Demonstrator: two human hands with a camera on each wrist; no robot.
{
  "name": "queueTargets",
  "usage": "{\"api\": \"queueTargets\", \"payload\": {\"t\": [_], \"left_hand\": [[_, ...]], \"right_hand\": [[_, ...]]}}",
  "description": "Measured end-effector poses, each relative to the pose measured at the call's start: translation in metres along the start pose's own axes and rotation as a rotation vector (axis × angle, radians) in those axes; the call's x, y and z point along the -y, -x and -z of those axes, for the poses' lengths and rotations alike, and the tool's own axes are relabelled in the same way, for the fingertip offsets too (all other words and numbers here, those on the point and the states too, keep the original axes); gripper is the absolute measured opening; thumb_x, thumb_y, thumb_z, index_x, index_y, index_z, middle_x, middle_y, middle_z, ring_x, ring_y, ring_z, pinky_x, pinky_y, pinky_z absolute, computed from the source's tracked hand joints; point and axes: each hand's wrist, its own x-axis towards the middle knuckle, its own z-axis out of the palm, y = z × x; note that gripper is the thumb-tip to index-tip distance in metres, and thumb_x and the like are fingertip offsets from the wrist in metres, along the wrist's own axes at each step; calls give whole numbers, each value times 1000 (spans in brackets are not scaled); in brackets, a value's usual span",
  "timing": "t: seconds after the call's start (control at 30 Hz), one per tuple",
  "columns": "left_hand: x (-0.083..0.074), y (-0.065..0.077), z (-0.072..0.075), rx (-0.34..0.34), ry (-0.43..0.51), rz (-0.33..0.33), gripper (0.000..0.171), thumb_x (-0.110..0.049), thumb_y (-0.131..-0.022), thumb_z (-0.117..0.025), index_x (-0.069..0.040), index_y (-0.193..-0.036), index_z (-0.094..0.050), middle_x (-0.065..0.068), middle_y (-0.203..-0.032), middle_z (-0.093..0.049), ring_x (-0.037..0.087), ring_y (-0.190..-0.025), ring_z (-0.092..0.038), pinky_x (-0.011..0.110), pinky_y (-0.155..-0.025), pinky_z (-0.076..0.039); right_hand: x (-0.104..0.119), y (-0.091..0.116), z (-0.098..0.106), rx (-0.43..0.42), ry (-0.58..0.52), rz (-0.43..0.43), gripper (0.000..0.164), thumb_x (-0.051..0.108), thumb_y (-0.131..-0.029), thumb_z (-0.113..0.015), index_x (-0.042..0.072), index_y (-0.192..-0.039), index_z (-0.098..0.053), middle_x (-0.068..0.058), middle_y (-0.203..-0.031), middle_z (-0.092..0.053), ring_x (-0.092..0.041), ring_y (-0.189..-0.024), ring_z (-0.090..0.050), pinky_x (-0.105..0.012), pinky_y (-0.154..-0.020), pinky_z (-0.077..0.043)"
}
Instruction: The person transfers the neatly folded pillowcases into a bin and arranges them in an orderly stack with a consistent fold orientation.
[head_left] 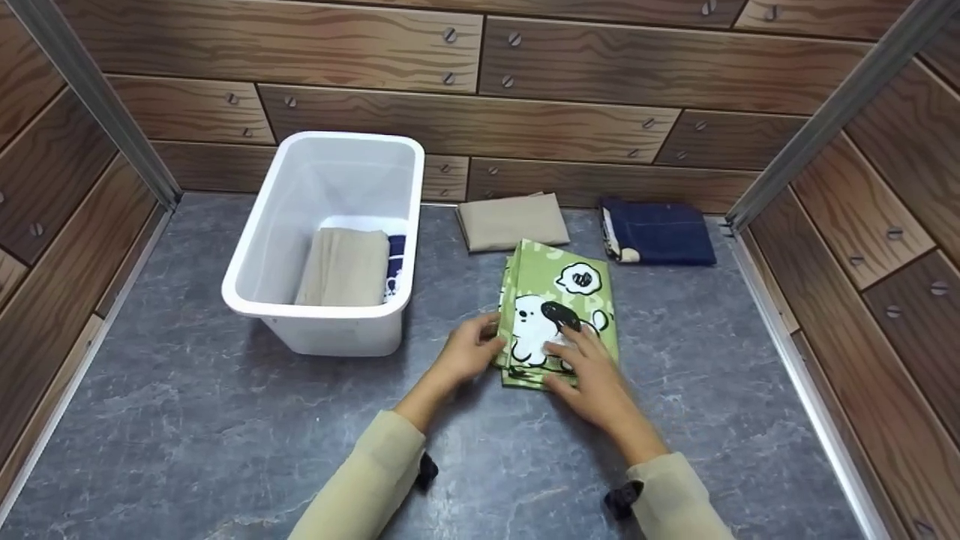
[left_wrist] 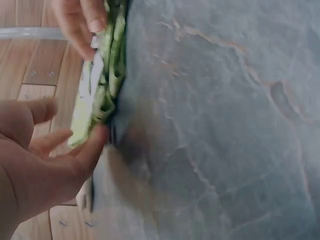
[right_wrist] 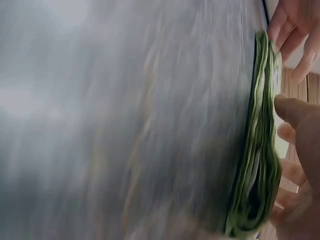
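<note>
A folded green cloth (head_left: pixel 562 315) with a white cartoon dog print lies on the grey floor in front of the person. My left hand (head_left: pixel 471 349) touches its left edge, the fingers nearly straight. In the left wrist view the thumb of the left hand (left_wrist: pixel 47 160) stands apart from the fabric. Spread fingers of my right hand (head_left: pixel 592 379) rest on top of the cloth near its front right. From the side, the right wrist view shows the stacked layers of the green cloth (right_wrist: pixel 257 145), with the right hand (right_wrist: pixel 302 150) along it.
Left of the hands stands a white plastic bin (head_left: pixel 330 311), holding a folded beige cloth (head_left: pixel 349 266) and a dark blue patterned cloth (head_left: pixel 395 259). Behind the green cloth lie another beige cloth (head_left: pixel 514 221) and a navy cloth (head_left: pixel 664 234). Wood-patterned walls (head_left: pixel 562 112) enclose the floor.
</note>
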Motion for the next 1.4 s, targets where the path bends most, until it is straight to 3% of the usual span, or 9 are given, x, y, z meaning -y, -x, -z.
{"api": "queueTargets", "payload": {"t": [0.23, 0.47, 0.57, 0.77, 0.9, 1.07, 1.17, 1.3, 1.4], "left_hand": [[7, -5, -4, -48, 107, 123, 42, 0, -92, -62, 7, -132, -54, 20, -92, -73, 17, -64, -64, 28, -57, -57], [-2, 0, -12, 47, 368, 284, 50, 7, -91, -59, 6, -138, -44, 14, -96, -62, 17, -67, -61, 38, -67, -62], [0, 2, -18, 82, 392, 309, 54, 8, -90, -59, 5, -141, -41, 12, -93, -59, 18, -66, -61, 39, -68, -62], [6, 4, -23, 88, 270, 266, 53, 12, -87, -53, 3, -139, -44, 11, -82, -61, 18, -59, -60, 37, -58, -61], [5, 5, -21, 45, 129, 187, 38, -1, -92, -58, 4, -130, -53, 11, -80, -66, 15, -57, -60, 35, -54, -60], [6, 4, -20, -90, -274, 25, 51, -22, -87, -75, -2, -130, -56, 4, -76, -68, 16, -65, -59, 36, -62, -54], [7, 5, -21, -141, -438, -22, 65, -23, -78, -82, -4, -133, -55, 4, -83, -69, 23, -79, -64, 41, -72, -53], [7, 3, -18, -116, -388, -1, 67, -20, -78, -80, 0, -136, -53, 12, -98, -70, 31, -95, -66, 48, -87, -54], [7, 2, -14, -108, -218, 63, 69, -18, -82, -75, 3, -142, -47, 18, -111, -68, 33, -103, -65, 46, -94, -53]], "right_hand": [[13, -9, -11, -20, 62, 4, 34, 36, -87, -75, 19, -117, -73, -11, -139, -60, -43, -136, -45, -58, -112, -35], [18, -14, -2, -287, -188, -29, 14, 15, -90, -73, 10, -103, -75, -8, -117, -72, -30, -111, -67, -44, -99, -50], [18, -13, -2, -274, -216, -4, 18, 15, -91, -72, 10, -108, -75, -7, -115, -73, -28, -108, -67, -44, -97, -51], [18, -2, -11, 22, -115, 67, 25, 23, -93, -69, 17, -118, -72, -8, -134, -64, -35, -130, -54, -56, -113, -34], [19, 4, -12, 112, -42, 91, 33, 28, -94, -67, 19, -126, -69, -8, -144, -56, -37, -139, -43, -63, -117, -23], [20, 4, -8, 146, 2, 132, 37, 33, -97, -64, 18, -130, -67, -8, -148, -52, -37, -141, -40, -64, -117, -22], [18, 3, -2, 127, -81, 112, 36, 31, -96, -65, 13, -128, -68, -11, -146, -54, -39, -139, -43, -62, -116, -26], [10, 1, 12, -19, -263, 8, 33, 23, -95, -68, 9, -124, -69, -18, -142, -56, -40, -133, -48, -61, -113, -32], [1, -1, 24, -149, -391, -120, 34, 17, -95, -67, 4, -126, -66, -23, -141, -54, -41, -132, -48, -60, -112, -35]]}}
